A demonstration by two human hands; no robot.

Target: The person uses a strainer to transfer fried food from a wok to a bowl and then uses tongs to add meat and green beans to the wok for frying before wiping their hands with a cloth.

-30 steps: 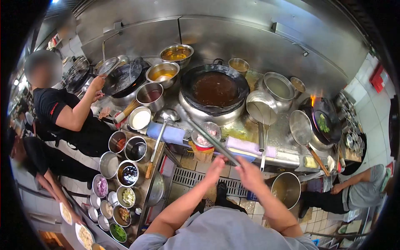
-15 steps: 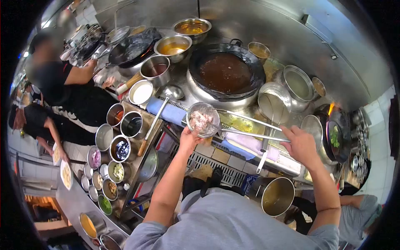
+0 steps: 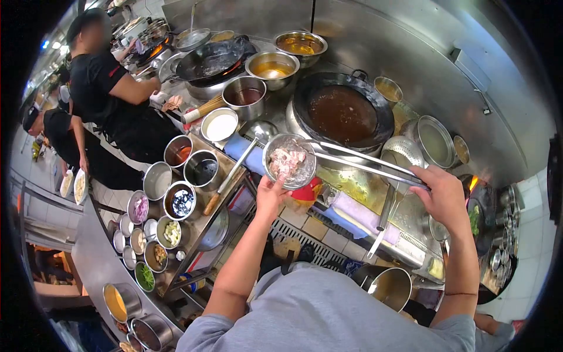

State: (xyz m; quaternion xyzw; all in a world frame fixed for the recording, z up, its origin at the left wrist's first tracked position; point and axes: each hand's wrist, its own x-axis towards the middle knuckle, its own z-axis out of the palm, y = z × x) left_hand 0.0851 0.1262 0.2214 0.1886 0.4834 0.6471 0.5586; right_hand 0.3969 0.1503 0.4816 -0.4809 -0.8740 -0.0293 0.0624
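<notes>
My left hand (image 3: 271,196) grips a metal bowl (image 3: 305,171) by its near rim, fingers closed on the edge. Pieces of pale pink raw meat (image 3: 285,159) lie inside it. Long metal tongs (image 3: 365,158) are in my right hand (image 3: 441,190), its fingers wrapped round their handle end. The tips of the tongs reach the bowl's upper right rim, apart from the meat. Beyond the bowl sits a large black wok (image 3: 300,111) with dark brown liquid (image 3: 343,114) in it.
A ladle (image 3: 231,173) lies across the counter left of the bowl. Ingredient pots, including one with purple onion (image 3: 138,208), crowd the left side. Oil bowls (image 3: 272,67) stand behind. A strainer (image 3: 404,146) and folded cloth (image 3: 366,211) are at right. Co-workers (image 3: 114,88) stand at left.
The tong tips have moved from the meat to the bowl's upper right rim. The bowl now faces me more openly. My view has shifted, and the nearest co-worker stands more upright.
</notes>
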